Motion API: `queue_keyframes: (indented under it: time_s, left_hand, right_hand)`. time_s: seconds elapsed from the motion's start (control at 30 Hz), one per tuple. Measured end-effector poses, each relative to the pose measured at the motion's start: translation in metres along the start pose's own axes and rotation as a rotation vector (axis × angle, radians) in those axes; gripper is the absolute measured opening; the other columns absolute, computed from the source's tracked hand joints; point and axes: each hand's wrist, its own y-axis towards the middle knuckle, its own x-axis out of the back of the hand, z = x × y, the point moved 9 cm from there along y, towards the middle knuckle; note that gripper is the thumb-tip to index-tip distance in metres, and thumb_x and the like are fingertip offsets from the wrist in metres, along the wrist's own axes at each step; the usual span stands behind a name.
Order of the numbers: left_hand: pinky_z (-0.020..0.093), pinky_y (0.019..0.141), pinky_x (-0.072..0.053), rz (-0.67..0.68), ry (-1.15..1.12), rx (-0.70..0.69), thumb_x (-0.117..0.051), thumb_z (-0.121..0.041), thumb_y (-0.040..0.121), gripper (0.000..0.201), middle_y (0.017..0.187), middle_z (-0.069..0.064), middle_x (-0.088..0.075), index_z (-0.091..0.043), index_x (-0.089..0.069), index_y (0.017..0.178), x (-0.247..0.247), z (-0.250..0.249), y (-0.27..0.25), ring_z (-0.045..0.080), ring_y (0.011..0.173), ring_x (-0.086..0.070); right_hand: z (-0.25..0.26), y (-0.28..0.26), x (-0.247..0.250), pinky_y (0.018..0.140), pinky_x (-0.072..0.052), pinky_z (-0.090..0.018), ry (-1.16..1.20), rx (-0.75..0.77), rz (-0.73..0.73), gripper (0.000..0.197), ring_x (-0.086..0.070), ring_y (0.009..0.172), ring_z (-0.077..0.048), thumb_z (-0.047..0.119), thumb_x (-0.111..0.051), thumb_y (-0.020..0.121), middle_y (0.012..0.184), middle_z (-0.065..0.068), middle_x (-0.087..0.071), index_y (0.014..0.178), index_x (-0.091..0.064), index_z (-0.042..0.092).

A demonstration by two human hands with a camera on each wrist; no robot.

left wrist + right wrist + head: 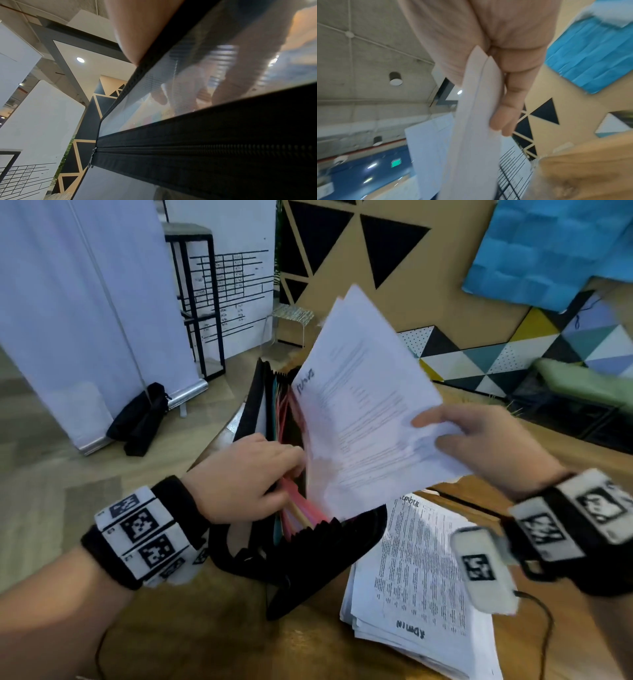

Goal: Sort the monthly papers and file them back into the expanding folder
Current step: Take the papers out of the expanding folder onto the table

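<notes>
A black expanding folder stands open on the wooden table, its coloured dividers showing. My left hand reaches into its top, fingers curled among the dividers and holding a pocket apart; in the left wrist view the fingers show through the folder's clear front panel. My right hand pinches a sheaf of white printed papers by its right edge, tilted over the folder's mouth. The right wrist view shows that sheaf between thumb and fingers. Whether its lower edge is inside a pocket is hidden.
A thick stack of printed papers lies on the table right of the folder, top sheet marked "ADMIN". A cable runs from my right wrist. On the floor to the left stand a white banner and a black bag.
</notes>
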Motion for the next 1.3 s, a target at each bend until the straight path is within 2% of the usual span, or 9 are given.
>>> queue_keyframes:
  time_s: [0.1,0.17,0.23,0.43,0.67,0.83,0.97,1.17,1.3]
  left_hand:
    - [0.029,0.086,-0.041,0.046,0.024,-0.003,-0.031,-0.038,0.082,0.037,0.092,-0.014,-0.059,-0.029,-0.058,0.105,-0.004,-0.002,0.001,0.006,0.086,-0.054]
    - [0.031,0.083,-0.042,0.046,0.059,-0.045,-0.033,-0.039,0.084,0.037,0.092,-0.013,-0.060,-0.031,-0.067,0.096,-0.006,-0.005,0.002,0.008,0.088,-0.056]
    - [0.030,0.079,-0.039,0.033,0.069,-0.069,-0.035,-0.038,0.085,0.036,0.086,-0.012,-0.058,-0.030,-0.070,0.080,-0.007,-0.006,0.003,0.008,0.084,-0.055]
    - [0.024,0.077,-0.030,0.004,0.044,-0.062,-0.036,-0.036,0.084,0.037,0.083,-0.013,-0.060,-0.027,-0.068,0.069,-0.009,-0.008,0.006,0.011,0.083,-0.056]
    - [0.024,0.077,-0.025,0.022,0.065,-0.072,-0.036,-0.037,0.085,0.037,0.079,-0.014,-0.064,-0.028,-0.070,0.072,-0.009,-0.010,0.007,0.012,0.085,-0.059]
    - [0.028,0.081,-0.028,0.045,0.086,-0.030,-0.024,-0.047,0.093,0.048,0.083,-0.018,-0.062,-0.034,-0.071,0.095,-0.009,-0.006,0.006,0.007,0.085,-0.050]
    - [0.025,0.084,-0.024,0.134,0.173,0.048,-0.011,-0.049,0.088,0.060,0.096,-0.022,-0.064,-0.037,-0.050,0.131,-0.009,-0.005,0.007,0.003,0.083,-0.041]
    - [0.027,0.090,-0.026,0.360,0.374,0.023,-0.022,-0.041,0.099,0.055,0.121,-0.019,-0.056,-0.038,0.001,0.149,-0.015,-0.015,0.012,0.009,0.103,-0.045]
    - [0.034,0.095,-0.034,0.408,0.417,-0.030,-0.025,-0.039,0.100,0.054,0.119,-0.012,-0.059,-0.038,-0.001,0.149,-0.019,-0.017,0.011,0.013,0.104,-0.052]
  right_hand:
    - [-0.054,-0.026,0.022,0.061,-0.044,-0.024,0.353,-0.079,-0.086,0.035,-0.052,0.066,-0.019,-0.008,-0.055,0.084,0.089,0.003,-0.065,0.097,-0.068,0.022]
    - [-0.099,-0.049,0.019,0.048,-0.036,-0.014,0.536,-0.175,-0.149,0.036,-0.041,0.052,-0.009,-0.012,-0.053,0.084,0.064,0.008,-0.054,0.098,-0.067,0.019]
    - [-0.142,-0.075,0.004,0.039,-0.030,-0.013,0.622,-0.284,-0.190,0.037,-0.036,0.042,-0.007,-0.014,-0.050,0.086,0.053,0.003,-0.041,0.098,-0.066,0.018]
    - [-0.259,-0.157,-0.093,0.048,-0.040,-0.021,0.645,-0.572,-0.036,0.034,-0.050,0.042,-0.017,-0.017,-0.042,0.089,0.051,-0.006,-0.054,0.109,-0.061,0.004]
    - [-0.303,-0.175,-0.134,0.076,-0.043,-0.027,0.198,-0.686,0.106,0.028,-0.055,0.092,-0.022,-0.005,-0.053,0.086,0.109,-0.007,-0.062,0.092,-0.062,0.021]
    - [-0.256,-0.141,-0.108,0.099,-0.040,-0.033,-0.277,-0.557,0.225,0.030,-0.048,0.118,-0.024,0.025,-0.057,0.089,0.132,-0.007,-0.046,0.119,-0.055,0.026]
    - [-0.141,-0.092,-0.074,0.073,-0.045,-0.019,0.036,-0.199,0.004,0.013,-0.059,0.090,-0.008,0.020,-0.059,0.089,0.112,0.004,-0.061,0.100,-0.061,0.027]
    - [0.036,-0.065,-0.057,0.074,-0.043,-0.012,0.217,0.393,-0.123,0.015,-0.056,0.089,-0.005,0.020,-0.058,0.087,0.096,0.010,-0.062,0.098,-0.066,0.027]
    - [0.082,-0.049,-0.096,0.079,-0.046,-0.034,-0.271,0.589,0.061,0.024,-0.055,0.086,-0.021,0.023,-0.048,0.084,0.087,0.001,-0.063,0.083,-0.071,0.017]
